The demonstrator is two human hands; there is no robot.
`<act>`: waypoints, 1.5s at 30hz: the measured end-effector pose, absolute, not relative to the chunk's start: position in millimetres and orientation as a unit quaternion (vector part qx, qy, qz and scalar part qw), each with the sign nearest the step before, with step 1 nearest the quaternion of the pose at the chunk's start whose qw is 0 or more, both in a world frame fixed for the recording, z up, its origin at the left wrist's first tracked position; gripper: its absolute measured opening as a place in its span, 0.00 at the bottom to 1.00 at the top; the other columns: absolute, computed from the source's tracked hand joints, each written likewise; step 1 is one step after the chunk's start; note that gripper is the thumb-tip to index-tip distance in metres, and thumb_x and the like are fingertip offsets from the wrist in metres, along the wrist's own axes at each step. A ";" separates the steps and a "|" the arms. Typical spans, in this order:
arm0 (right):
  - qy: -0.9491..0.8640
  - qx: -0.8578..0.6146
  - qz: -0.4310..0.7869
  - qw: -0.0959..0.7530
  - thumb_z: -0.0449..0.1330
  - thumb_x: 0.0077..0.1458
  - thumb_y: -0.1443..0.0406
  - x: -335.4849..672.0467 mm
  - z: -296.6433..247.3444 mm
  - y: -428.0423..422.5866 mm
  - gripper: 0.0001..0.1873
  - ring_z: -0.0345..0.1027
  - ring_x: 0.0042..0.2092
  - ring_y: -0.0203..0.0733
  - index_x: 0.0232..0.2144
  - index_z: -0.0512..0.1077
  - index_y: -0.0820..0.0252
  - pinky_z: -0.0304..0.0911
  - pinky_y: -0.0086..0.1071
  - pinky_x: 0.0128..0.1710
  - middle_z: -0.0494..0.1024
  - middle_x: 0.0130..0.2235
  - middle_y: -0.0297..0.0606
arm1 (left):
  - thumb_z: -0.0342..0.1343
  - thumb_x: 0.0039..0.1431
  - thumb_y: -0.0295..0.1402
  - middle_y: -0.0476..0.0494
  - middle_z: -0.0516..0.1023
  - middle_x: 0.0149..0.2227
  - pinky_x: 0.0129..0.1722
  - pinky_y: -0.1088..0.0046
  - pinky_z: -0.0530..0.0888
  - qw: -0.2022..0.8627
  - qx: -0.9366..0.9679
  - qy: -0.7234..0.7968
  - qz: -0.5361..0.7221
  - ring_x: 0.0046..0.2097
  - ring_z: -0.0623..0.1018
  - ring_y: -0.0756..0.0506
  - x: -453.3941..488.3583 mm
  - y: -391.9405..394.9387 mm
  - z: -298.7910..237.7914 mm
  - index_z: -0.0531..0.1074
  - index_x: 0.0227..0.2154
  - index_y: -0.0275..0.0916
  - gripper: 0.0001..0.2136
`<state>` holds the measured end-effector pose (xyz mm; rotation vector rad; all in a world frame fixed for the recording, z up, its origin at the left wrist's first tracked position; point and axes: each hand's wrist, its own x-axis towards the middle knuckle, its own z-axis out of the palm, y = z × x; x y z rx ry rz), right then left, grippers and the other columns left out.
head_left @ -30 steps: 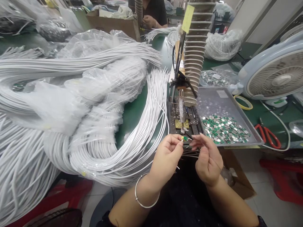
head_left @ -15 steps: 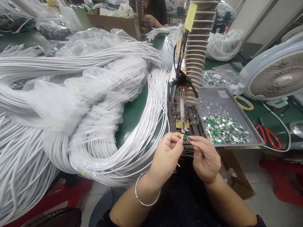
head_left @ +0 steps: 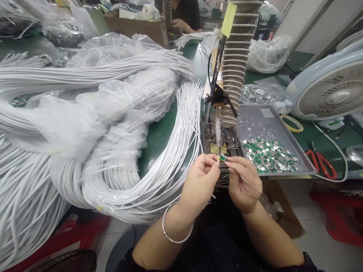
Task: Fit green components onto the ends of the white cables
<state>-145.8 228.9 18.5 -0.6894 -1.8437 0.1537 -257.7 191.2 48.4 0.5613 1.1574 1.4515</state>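
Note:
Just below the tip of an upright soldering iron, my two hands meet at a small green circuit board. The thumb and fingers of my left hand pinch the board at its yellowish left end. A short white cable end sticks out beneath that hand. My right hand is closed on a thin grey wire, which runs from its fingertips back across the hand. The wire's front end reaches the board. Fingers partly cover the board, so its exact contact with the iron cannot be made out.
White cables in bundles and plastic cover the left side. A metal tray with many small green-and-silver boards lies right, beside red-handled pliers, yellow tape and a fan. A ribbed hose stands behind the iron. Another person sits opposite.
Both hands have moved slightly up, bringing the circuit board closer to the iron's tip. My right hand has also shifted a little left.

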 end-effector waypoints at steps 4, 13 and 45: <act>-0.779 -0.293 0.061 0.551 0.54 0.54 0.75 -147.1 18.5 230.5 0.12 0.71 0.38 0.40 0.38 0.71 0.58 0.71 0.37 0.36 0.75 0.36 0.40 | 0.53 0.53 0.26 0.49 0.68 0.37 0.22 0.82 0.60 0.562 0.242 0.493 0.619 0.27 0.66 0.58 -258.0 191.9 47.5 0.64 0.23 0.36 0.06; -0.778 -0.299 0.064 0.549 0.55 0.54 0.74 -147.9 17.0 231.9 0.14 0.71 0.38 0.41 0.40 0.72 0.55 0.70 0.39 0.37 0.75 0.37 0.39 | 0.53 0.54 0.28 0.48 0.69 0.37 0.21 0.82 0.59 0.551 0.253 0.492 0.625 0.23 0.63 0.59 -260.4 192.4 47.8 0.64 0.24 0.36 0.05; -0.781 -0.296 0.069 0.546 0.55 0.53 0.74 -149.9 20.5 231.4 0.14 0.71 0.39 0.41 0.40 0.72 0.55 0.71 0.38 0.36 0.74 0.37 0.40 | 0.53 0.53 0.28 0.50 0.69 0.37 0.21 0.81 0.60 0.554 0.246 0.489 0.627 0.21 0.60 0.61 -260.6 192.4 48.7 0.64 0.23 0.36 0.06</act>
